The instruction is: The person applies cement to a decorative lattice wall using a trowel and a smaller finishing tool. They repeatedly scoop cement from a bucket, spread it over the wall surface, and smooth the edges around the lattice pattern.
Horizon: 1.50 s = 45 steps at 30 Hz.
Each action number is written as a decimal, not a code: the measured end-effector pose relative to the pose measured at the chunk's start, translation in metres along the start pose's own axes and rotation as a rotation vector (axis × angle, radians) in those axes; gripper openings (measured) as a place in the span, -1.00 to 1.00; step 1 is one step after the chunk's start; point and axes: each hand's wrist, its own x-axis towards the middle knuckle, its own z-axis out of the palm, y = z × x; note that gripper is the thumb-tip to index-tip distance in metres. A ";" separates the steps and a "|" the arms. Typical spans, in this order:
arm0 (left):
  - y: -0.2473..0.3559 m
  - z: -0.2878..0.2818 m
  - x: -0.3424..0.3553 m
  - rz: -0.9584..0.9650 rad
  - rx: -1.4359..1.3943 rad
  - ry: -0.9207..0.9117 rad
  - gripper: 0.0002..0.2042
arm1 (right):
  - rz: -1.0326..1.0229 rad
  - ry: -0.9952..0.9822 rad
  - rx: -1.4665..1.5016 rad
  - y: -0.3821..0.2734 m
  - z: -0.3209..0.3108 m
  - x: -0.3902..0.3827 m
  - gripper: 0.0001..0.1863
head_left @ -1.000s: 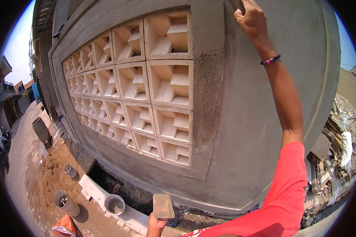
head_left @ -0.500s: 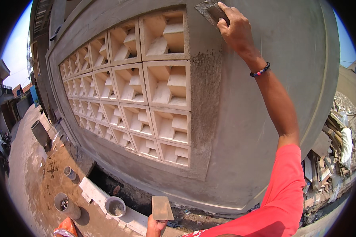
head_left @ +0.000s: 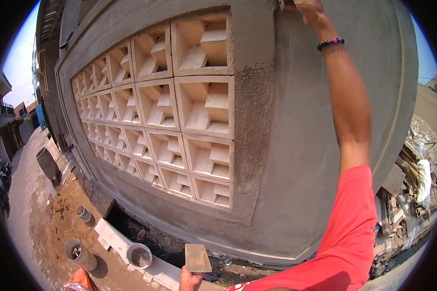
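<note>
My right hand (head_left: 310,9) is raised at the top edge of the view, its fingers partly cut off. It stays closed on a flat plastering trowel (head_left: 281,5), of which only a sliver shows against the grey wall (head_left: 315,126). Below, my left hand (head_left: 190,279) grips a small rectangular board (head_left: 197,258), its flat brownish face showing. A strip of rough, darker plaster (head_left: 251,126) runs down between the smoother wall and the pale ventilation blocks (head_left: 205,104).
An open drain (head_left: 167,252) follows the wall's foot, with a pale slab (head_left: 112,237) beside it. A bucket of grey mix (head_left: 139,255), a taller bucket (head_left: 80,254) and a small pail (head_left: 83,213) stand at lower left. Scrap wood (head_left: 405,194) is heaped at right.
My right hand has moved up and to the right, carrying the trowel mostly out of view. My left hand and its board are nearly where they were.
</note>
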 end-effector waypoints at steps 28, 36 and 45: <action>0.002 0.028 -0.020 0.016 0.028 0.073 -0.81 | -0.333 0.328 -0.661 -0.013 -0.014 -0.082 -0.56; -0.004 0.009 -0.008 0.059 -0.066 0.120 -0.81 | -0.492 0.302 -0.991 -0.034 0.025 -0.018 -0.81; 0.002 0.011 -0.004 0.036 0.046 0.094 -0.79 | -0.462 -0.069 -0.908 -0.022 0.077 -0.051 -0.75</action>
